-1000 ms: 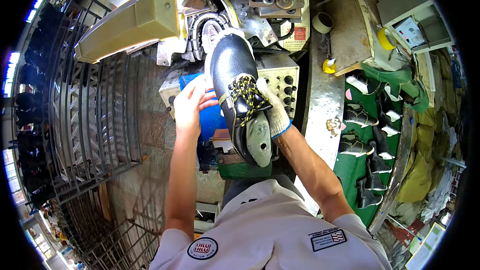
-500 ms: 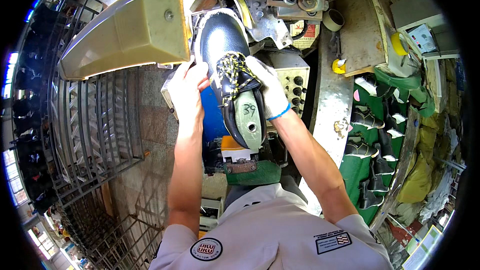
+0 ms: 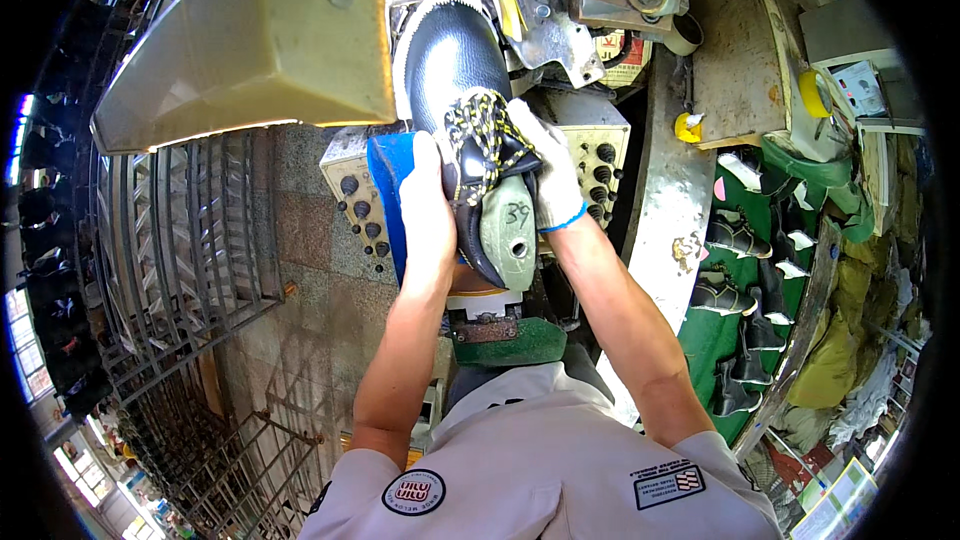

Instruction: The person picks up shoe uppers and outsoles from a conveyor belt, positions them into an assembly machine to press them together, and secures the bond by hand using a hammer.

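Observation:
A black leather shoe upper (image 3: 455, 55) with yellow-and-black laces (image 3: 484, 140) sits on a green last (image 3: 507, 230), its toe pointing away from me into the machine (image 3: 555, 25). A pale jagged edge of material rims the toe. My bare left hand (image 3: 430, 202) grips the upper's left side near the heel. My right hand (image 3: 549, 162), in a white glove with a blue cuff, clasps the right side beside the laces. Below the heel shows a green-covered support (image 3: 508, 342). The fingertips of both hands are partly hidden against the shoe.
A large cream machine cover (image 3: 250, 50) stands at upper left. Control boxes with black knobs (image 3: 357, 202) flank the shoe. Metal racks (image 3: 190, 250) are at left. To the right, a metal ledge (image 3: 668, 230) borders a green surface holding several black shoe uppers (image 3: 737, 235).
My left hand has slid back from beside the toe to the shoe's heel side, uncovering the left control box. My right hand stays on the shoe, and the view has shifted slightly.

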Motion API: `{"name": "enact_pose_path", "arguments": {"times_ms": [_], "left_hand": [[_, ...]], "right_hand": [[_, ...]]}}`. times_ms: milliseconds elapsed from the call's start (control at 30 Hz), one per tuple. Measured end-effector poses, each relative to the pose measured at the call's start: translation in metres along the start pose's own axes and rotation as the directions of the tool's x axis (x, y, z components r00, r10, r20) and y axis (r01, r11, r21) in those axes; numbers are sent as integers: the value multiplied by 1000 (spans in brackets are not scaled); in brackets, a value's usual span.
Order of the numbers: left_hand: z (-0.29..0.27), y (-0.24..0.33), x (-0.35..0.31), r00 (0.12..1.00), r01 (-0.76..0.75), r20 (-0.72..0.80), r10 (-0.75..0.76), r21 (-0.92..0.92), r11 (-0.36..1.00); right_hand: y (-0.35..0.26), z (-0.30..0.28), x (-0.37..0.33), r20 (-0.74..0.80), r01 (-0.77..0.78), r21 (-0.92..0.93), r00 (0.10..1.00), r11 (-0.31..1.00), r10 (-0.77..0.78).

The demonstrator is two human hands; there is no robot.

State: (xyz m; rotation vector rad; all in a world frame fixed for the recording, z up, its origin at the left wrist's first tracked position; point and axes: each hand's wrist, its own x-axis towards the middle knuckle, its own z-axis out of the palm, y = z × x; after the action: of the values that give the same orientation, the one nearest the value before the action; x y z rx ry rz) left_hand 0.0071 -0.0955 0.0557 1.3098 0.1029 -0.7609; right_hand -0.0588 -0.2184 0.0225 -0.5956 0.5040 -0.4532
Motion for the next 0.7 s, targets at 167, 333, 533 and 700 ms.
{"name": "enact_pose_path", "arguments": {"times_ms": [167,333,533,700], "left_hand": [[-26,-30,22,985,11,169,29,-228,974],[-6,-34,18,971,41,232,56,-393,918],[-2,-23,11,997,-8,73,29,-277,961],[-16,-21,26,984,-25,161,70,-264,964]], "right_hand": [[-1,16,-7,-38,72,-172,996,982,-80],[-14,9,-4,12,134,-410,990,902,-142],[-17,16,-3,-15,47,-200,999,979,-51],[3,14,4,-30,114,-211,992,971,-123]]}}
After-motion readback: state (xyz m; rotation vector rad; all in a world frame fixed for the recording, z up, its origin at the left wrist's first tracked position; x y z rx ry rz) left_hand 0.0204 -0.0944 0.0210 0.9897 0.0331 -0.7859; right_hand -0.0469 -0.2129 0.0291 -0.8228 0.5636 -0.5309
